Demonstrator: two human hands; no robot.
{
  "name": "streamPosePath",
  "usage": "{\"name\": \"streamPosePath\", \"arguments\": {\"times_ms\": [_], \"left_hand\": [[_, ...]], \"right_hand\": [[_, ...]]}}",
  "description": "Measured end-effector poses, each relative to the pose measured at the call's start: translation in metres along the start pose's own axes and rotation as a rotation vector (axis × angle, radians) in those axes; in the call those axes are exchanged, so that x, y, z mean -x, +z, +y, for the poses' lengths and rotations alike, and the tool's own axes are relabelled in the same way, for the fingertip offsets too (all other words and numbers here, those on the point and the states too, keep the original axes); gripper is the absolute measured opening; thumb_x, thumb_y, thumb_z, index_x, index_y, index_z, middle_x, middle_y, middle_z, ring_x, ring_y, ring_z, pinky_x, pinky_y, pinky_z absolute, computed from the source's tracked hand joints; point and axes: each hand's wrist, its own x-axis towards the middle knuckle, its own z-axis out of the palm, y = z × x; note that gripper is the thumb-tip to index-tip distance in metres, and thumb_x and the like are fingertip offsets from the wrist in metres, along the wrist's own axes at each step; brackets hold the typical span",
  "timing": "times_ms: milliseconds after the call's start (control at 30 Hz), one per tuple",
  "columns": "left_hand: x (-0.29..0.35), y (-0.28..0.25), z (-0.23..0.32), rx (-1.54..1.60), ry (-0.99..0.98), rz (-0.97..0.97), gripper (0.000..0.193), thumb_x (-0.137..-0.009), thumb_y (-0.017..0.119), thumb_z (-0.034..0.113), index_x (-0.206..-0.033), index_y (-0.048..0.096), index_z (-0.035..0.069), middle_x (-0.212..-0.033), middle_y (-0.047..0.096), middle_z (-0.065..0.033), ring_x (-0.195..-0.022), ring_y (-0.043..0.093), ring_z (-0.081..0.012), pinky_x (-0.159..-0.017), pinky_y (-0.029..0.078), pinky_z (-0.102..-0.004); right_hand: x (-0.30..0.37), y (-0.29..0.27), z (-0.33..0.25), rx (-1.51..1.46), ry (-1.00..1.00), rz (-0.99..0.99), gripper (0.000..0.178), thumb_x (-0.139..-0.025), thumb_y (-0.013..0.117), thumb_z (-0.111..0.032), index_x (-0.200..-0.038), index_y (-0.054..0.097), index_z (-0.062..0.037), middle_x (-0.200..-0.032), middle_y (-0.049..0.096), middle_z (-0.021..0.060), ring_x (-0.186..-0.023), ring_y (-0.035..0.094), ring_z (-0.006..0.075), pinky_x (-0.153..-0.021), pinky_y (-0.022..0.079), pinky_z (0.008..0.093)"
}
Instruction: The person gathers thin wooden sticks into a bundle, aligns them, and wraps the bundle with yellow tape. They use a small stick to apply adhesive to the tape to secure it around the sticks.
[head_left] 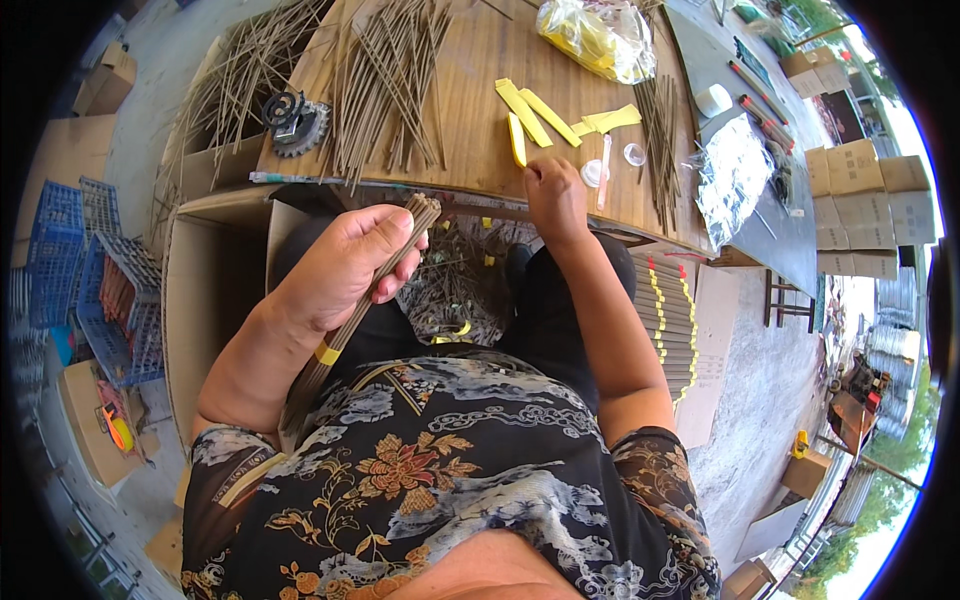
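Left hand [365, 250] clenched round one bundle [345, 325] of thin brown sticks, tilted above lap, single yellow band [327, 353] round it; hand hides bundle's middle. Right hand [557, 200] curled at end of one yellow strip [516, 138]; whether pinching, cannot tell. Beyond, on wooden table [478, 140]: more strips [548, 117], two small round plastic pieces [634, 154], two stick heaps [385, 85], one toothed metal wheel [302, 135], one plastic bag [600, 40].

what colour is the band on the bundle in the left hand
The band is yellow, seen in the head view.
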Motion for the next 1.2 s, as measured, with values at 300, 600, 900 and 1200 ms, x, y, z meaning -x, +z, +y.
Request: {"name": "streamPosePath", "arguments": {"times_ms": [300, 600, 900, 1200], "left_hand": [[0.0, 0.002, 0.003, -0.017, 0.013, 0.018, 0.028, -0.092, 0.043, 0.028, -0.087, 0.051, 0.002, -0.063, 0.049, 0.0001, -0.048, 0.04, -0.0025, -0.042, 0.033, -0.0156], [0.003, 0.01, 0.008, -0.01, 0.049, 0.013, 0.029, -0.092, 0.044, 0.029, -0.088, 0.051, 0.001, -0.064, 0.049, -0.0012, -0.048, 0.039, -0.0033, -0.042, 0.033, -0.0158], [0.005, 0.01, 0.009, -0.033, 0.051, 0.013, 0.031, -0.092, 0.044, 0.031, -0.09, 0.051, 0.001, -0.065, 0.049, -0.0027, -0.048, 0.039, -0.0046, -0.043, 0.033, -0.0161], [0.0, 0.005, 0.008, -0.035, 0.042, 0.016, 0.031, -0.092, 0.044, 0.031, -0.089, 0.051, 0.001, -0.065, 0.049, -0.0024, -0.048, 0.039, -0.0038, -0.043, 0.033, -0.0153]], "right_hand": [[-0.034, -0.001, -0.002, -0.122, 0.308, 0.106, 0.008, -0.073, 0.061, -0.014, -0.076, 0.064, -0.0078, -0.08, 0.059, 0.0109, -0.08, 0.056, 0.03, -0.07, 0.045, 0.037], [-0.036, -0.013, -0.004, -0.246, 0.378, 0.182, 0.019, -0.075, 0.065, -0.022, -0.08, 0.065, -0.0033, -0.073, 0.058, 0.0069, -0.066, 0.054, 0.0155, -0.061, 0.043, 0.0289], [-0.074, -0.013, 0.005, -0.666, 0.532, 0.098, 0.03, -0.085, 0.055, -0.028, -0.081, 0.063, 0.0002, -0.06, 0.058, 0.0019, -0.05, 0.049, 0.0067, -0.048, 0.04, 0.0218], [-0.085, -0.009, 0.033, -0.061, 0.309, 0.116, 0.025, -0.083, 0.055, -0.026, -0.082, 0.065, -0.003, -0.068, 0.06, 0.0174, -0.056, 0.052, 0.0305, -0.058, 0.044, 0.0353]]}}
